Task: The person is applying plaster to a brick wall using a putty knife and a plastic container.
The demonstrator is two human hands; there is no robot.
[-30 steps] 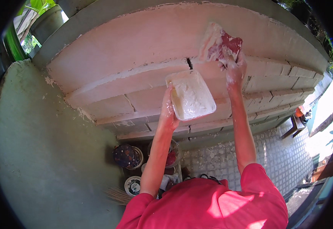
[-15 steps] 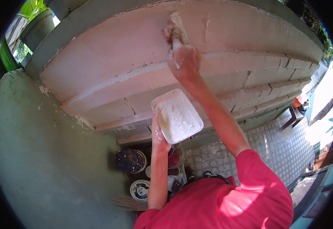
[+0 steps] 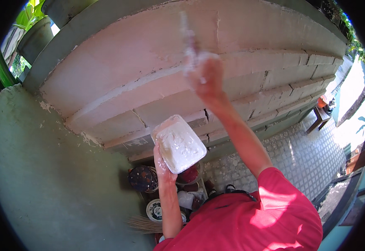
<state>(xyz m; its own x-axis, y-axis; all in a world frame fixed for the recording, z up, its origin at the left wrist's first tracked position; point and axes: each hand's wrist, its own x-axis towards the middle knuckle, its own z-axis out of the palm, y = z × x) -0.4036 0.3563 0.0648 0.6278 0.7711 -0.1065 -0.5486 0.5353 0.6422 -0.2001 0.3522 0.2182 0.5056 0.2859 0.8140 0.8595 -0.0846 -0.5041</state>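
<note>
A white rectangular tub (image 3: 179, 142) of thick white paste sits tilted in my left hand (image 3: 161, 163), whose fingers grip its left side. My right hand (image 3: 204, 71) is raised against the upper pink-coated band of the stepped block wall (image 3: 115, 54), closed on a scraper (image 3: 186, 29) that is smeared pale and blurred by motion, seen nearly edge-on. A faint squared mark and a ragged vertical line show on the wall beside the blade. Cracked ledges and block joints run across the wall below my right hand.
A green side wall (image 3: 48, 167) stands at left. Below are paint buckets (image 3: 140, 178), a bundle of thin sticks (image 3: 142, 224) and a tiled floor (image 3: 283, 159). A wooden stool (image 3: 318, 119) stands at right. Pots (image 3: 34, 39) sit above at upper left.
My right hand has swept left across the upper wall with the scraper, which now stands more upright. My left hand and the tub have moved down and to the left.
</note>
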